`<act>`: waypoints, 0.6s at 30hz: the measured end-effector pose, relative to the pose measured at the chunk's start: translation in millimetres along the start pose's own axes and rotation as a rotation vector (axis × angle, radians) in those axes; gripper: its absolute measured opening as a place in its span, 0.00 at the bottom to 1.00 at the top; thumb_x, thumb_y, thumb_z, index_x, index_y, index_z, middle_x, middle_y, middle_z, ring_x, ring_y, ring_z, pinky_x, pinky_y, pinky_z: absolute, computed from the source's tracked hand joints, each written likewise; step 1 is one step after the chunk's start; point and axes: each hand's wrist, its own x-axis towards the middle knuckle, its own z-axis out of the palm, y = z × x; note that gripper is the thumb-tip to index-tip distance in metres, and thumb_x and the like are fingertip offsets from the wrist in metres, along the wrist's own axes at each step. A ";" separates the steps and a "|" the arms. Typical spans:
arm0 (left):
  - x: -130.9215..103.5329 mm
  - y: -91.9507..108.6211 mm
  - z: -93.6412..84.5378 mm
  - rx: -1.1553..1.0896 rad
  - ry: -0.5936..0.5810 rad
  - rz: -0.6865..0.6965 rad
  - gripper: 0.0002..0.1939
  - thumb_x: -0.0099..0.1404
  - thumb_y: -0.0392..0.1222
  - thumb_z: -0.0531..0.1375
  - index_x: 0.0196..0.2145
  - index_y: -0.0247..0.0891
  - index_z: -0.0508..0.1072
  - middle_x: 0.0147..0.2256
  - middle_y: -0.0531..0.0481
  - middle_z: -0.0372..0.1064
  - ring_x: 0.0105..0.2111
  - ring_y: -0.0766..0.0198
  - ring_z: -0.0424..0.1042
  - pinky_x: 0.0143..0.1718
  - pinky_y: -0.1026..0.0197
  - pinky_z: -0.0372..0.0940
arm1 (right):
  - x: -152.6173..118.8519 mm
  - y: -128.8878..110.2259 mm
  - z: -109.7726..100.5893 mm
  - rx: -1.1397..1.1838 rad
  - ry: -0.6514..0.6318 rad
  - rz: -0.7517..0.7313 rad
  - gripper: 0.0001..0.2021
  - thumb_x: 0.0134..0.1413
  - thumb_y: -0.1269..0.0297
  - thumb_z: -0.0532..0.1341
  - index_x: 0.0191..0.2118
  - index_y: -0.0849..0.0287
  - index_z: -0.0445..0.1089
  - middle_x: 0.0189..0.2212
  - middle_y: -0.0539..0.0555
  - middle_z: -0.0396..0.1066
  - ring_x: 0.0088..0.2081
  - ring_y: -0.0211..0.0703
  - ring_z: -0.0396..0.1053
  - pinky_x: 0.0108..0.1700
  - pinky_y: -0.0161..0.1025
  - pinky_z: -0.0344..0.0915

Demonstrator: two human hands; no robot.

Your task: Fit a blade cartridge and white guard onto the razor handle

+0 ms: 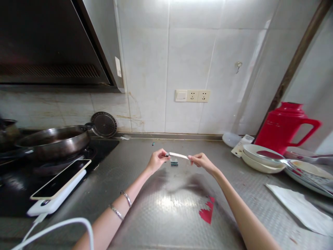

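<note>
Stretched between both hands above the counter is a thin white strap [179, 155], bowed slightly upward, with a small dark-and-silver piece at its left end. My left hand [156, 161] pinches that end between closed fingers, and two silver bracelets [121, 205] circle its forearm. At the other end, my right hand [203, 161] grips the white tip between thumb and fingers. Just below the strap lies a small teal-and-white object [174, 162], its kind too small to make out. Farther back is a tiny teal piece [153, 143]. Jagged red paper [208, 211] lies nearer me.
At left, a steel pan [56, 140] sits on the stove beside a phone [63, 178] resting on a white power bank [58, 196] with a cable [84, 222]. A red thermos [282, 128], stacked dishes [260, 166] and a white napkin [299, 206] are at right.
</note>
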 end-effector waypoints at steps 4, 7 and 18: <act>-0.3 0.8 0.3 -0.005 -0.002 -0.010 0.12 0.48 0.42 0.65 0.23 0.35 0.65 0.22 0.54 0.68 0.24 0.69 0.68 0.29 0.66 0.62 | -0.2 1.9 -0.7 0.016 0.019 0.016 0.25 0.45 0.43 0.56 0.16 0.63 0.66 0.10 0.44 0.45 0.17 0.30 0.45 0.21 0.33 0.43; -0.5 1.3 0.6 -0.012 -0.015 -0.010 0.11 0.49 0.41 0.65 0.24 0.35 0.65 0.23 0.54 0.68 0.24 0.69 0.68 0.28 0.66 0.62 | 0.7 3.9 -0.9 0.026 0.023 0.018 0.25 0.44 0.43 0.57 0.16 0.63 0.66 0.10 0.43 0.45 0.16 0.29 0.44 0.20 0.33 0.42; -1.7 3.7 3.9 -0.018 -0.025 -0.031 0.12 0.48 0.42 0.65 0.22 0.35 0.64 0.22 0.55 0.67 0.23 0.70 0.67 0.28 0.67 0.61 | 0.8 -0.9 2.4 0.017 -0.004 -0.008 0.25 0.45 0.44 0.56 0.16 0.63 0.66 0.10 0.44 0.45 0.16 0.30 0.44 0.20 0.33 0.41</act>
